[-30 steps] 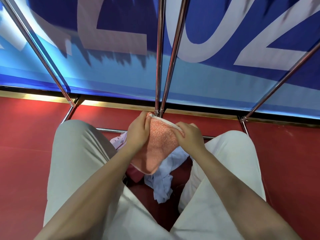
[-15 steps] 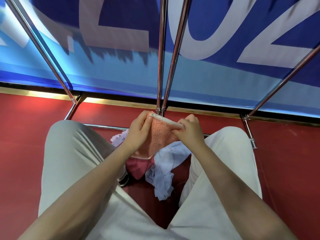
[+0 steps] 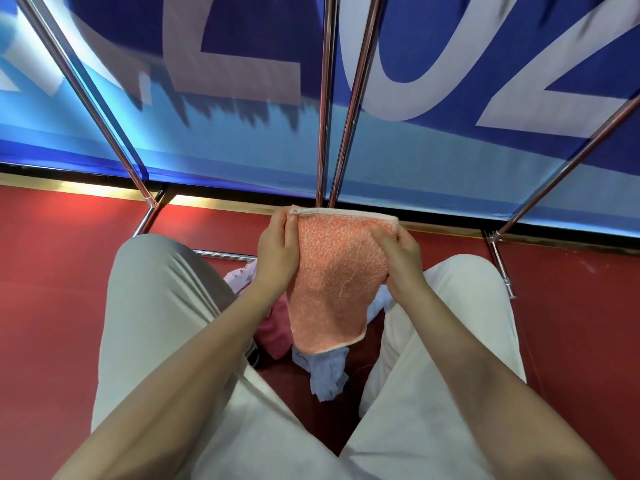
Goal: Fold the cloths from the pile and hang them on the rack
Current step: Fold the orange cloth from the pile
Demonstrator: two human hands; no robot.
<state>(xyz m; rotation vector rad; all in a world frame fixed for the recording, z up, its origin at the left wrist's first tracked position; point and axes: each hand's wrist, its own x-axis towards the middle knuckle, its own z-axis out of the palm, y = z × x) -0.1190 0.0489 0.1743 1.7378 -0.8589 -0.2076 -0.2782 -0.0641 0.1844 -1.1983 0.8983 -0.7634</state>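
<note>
Red flooring [image 3: 52, 306] runs under an orange cloth [image 3: 337, 278] hanging lengthwise, top hem level, lower edge pointing down. Left hand [image 3: 277, 254] and right hand [image 3: 398, 258] pinch its upper corners, just below the rack [image 3: 325, 98]. Beneath lies the pile [image 3: 325, 372], between pale-trousered knees.

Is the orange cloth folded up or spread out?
Spread out. The orange cloth hangs flat, its top edge held taut between the left hand and the right hand. Whether it is doubled, cannot tell.
</note>
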